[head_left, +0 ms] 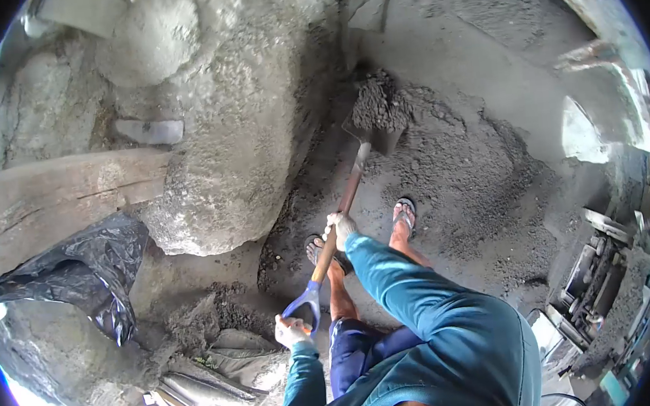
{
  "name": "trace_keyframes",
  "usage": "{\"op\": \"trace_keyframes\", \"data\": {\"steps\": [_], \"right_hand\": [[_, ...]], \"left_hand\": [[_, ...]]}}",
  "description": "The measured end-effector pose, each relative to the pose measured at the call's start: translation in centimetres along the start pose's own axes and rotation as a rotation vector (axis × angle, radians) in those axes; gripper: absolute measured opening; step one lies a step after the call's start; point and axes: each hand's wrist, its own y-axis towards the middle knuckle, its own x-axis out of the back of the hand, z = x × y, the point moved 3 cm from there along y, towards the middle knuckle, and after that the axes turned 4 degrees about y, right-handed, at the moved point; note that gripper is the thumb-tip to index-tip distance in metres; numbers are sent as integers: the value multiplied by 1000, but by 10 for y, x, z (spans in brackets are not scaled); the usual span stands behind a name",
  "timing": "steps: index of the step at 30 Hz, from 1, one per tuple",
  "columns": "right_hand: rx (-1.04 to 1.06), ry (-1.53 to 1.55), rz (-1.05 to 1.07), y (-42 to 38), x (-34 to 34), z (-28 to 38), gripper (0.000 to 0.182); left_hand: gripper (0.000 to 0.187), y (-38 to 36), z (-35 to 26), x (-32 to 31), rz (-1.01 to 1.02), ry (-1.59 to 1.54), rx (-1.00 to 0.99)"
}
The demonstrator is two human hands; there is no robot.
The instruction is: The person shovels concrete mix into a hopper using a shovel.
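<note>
A shovel (352, 184) with a wooden shaft slants across the middle of the view. My left hand (292, 332) is closed around its blue D-shaped handle at the lower end. Higher up, my right hand (339, 228) wraps round the wooden shaft. Dark, lumpy wet mix (382, 103) is heaped on the shovel's blade, which is partly covered by it. The blade sits at the left edge of a spread pile of grey mix (459, 166) on the ground. Both hands appear to wear light gloves.
A large rough concrete block (223, 165) stands left of the shovel. A wooden beam (65, 197) and a black plastic sheet (78, 268) lie farther left. Metal machine parts (594, 281) are at the right. My sandalled feet (403, 212) stand close to the pile.
</note>
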Motion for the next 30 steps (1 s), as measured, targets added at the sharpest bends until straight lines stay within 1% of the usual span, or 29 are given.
{"op": "trace_keyframes", "data": {"steps": [1, 2, 4, 5, 6, 7, 8, 10, 11, 13, 14, 15, 16, 17, 18, 19, 21, 22, 23, 24, 25, 26, 27, 28, 29, 30], "right_hand": [[10, 56, -26, -16, 5, -3, 13], [18, 114, -48, -32, 10, -1, 13], [34, 178, -145, -76, 22, 13, 14], [67, 218, -127, -96, 34, 22, 15], [108, 293, -63, -101, 57, 27, 17], [130, 326, -106, -127, 69, 42, 16], [165, 373, -150, -154, 81, 60, 16], [275, 455, -143, -189, 121, 98, 15], [343, 557, -52, -210, 147, 118, 11], [657, 725, 96, -274, 184, 168, 13], [805, 791, 168, -312, 194, 187, 15], [878, 797, 24, -351, 204, 214, 19], [927, 799, -125, -394, 216, 244, 24], [969, 810, -242, -429, 226, 269, 17], [1061, 847, -225, -474, 235, 291, 17], [1177, 822, -228, -521, 243, 307, 16], [1398, 793, -213, -607, 231, 330, 12], [1494, 798, -199, -642, 216, 326, 10], [1452, 808, -78, -663, 191, 312, 9], [1412, 810, 42, -680, 160, 297, 8], [1372, 800, 164, -685, 134, 285, 7], [1344, 816, 267, -678, 113, 271, 7], [1304, 834, 366, -663, 91, 250, 8], [1219, 901, 397, -636, 76, 238, 9], [1127, 962, 429, -604, 67, 228, 10], [1049, 997, 371, -578, 61, 215, 11]], "left_hand": [[44, -18, -28, -6, -77, 50, -19], [45, -3, -25, 9, -55, 72, -70], [47, 27, -18, 29, -13, 89, -86], [49, 28, -23, 30, 71, 152, -22], [51, 23, -29, 22, 161, 221, 39], [54, -4, -46, 3, 275, 284, 85], [56, -10, -47, -11, 378, 314, 105], [56, -46, -50, -55, 495, 388, 60], [55, -56, -41, -79, 574, 416, 122], [51, -75, -16, -136, 737, 500, 274], [50, -107, -8, -165, 830, 554, 391], [50, -118, 11, -196, 879, 587, 266], [48, -172, 8, -224, 991, 631, 308], [47, -221, 1, -253, 1100, 643, 341], [45, -253, 4, -283, 1250, 698, 299], [43, -333, -21, -293, 1369, 692, 234], [42, -421, -65, -307, 1628, 683, 273], [40, -461, -110, -299, 1727, 677, 90], [34, -490, -158, -287, 1794, 590, -65], [28, -507, -208, -267, 1799, 502, -151], [24, -504, -243, -258, 1816, 314, -65], [24, -491, -282, -254, 2090, 315, -21], [31, -478, -315, -245, 2142, 314, -262], [34, -463, -337, -242, 2181, 345, -413], [34, -443, -349, -238, 2128, 419, -455], [34, -423, -360, -231, 2068, 491, -500]]}}
